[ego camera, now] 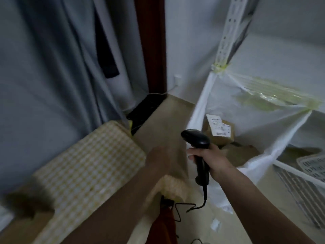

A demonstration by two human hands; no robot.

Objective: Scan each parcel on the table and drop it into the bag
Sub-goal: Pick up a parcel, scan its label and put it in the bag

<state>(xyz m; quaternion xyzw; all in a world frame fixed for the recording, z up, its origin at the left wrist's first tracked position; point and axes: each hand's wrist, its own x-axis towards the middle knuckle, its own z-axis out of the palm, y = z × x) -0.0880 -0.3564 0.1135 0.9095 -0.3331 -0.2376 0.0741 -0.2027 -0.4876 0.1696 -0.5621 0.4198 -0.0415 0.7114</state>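
Right hand (211,160) clenched the scanner (197,140) by its handle, near the bag (202,106); a labelled parcel (220,131) already sat inside, far right. Left hand (161,158) was motion-blurred over the table (91,159) edge, grip unreadable. Best to keep the scanner clear of the bag mouth while reaching back. Remaining parcels on the table were cut off or too blurred to make out

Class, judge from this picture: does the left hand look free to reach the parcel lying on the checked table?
Probably yes. The left hand looks blurred and empty, and nothing lies between it and the brown parcel on the checked table.
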